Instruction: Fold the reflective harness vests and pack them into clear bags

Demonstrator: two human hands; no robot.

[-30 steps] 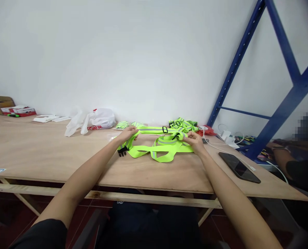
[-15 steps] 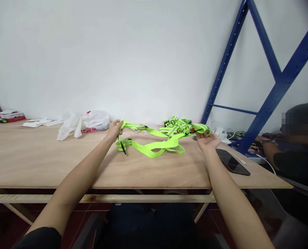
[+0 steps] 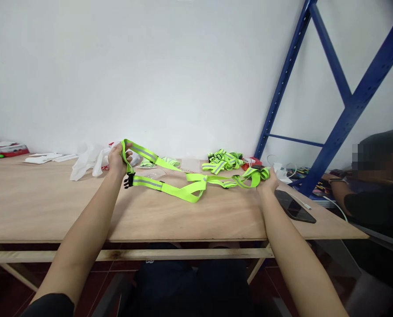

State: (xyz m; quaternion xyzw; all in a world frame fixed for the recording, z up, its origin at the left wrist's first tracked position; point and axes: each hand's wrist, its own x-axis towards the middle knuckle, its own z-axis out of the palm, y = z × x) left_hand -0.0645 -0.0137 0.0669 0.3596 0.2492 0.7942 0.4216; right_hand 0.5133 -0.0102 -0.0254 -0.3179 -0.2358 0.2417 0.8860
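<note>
The person's left hand (image 3: 119, 159) grasps a yellow-green reflective strap harness (image 3: 183, 192), with the fingers curled around one band of it. A black buckle (image 3: 129, 180) hangs just below this hand. The right hand (image 3: 268, 179) grasps the other end of the harness, where the bands are bunched together; some of its fingers are hidden. Between the two hands, the harness is spread in loose loops over the wooden bench (image 3: 190, 224), between its front edge and its back edge. Whether the lowest loop touches the wood, one cannot tell.

Behind it, near the back edge, lies a pile of similar straps (image 3: 224, 159), and to the left of this pile are small folded strap bundles (image 3: 171, 161). A white plastic bag (image 3: 84, 163) lies behind the left hand, also toward the back edge. A dark phone (image 3: 295, 207) lies beside the right forearm, toward the right front corner of the bench. Beyond the right edge, near a blue metal frame (image 3: 340, 125), another person (image 3: 371, 198) is sitting.
</note>
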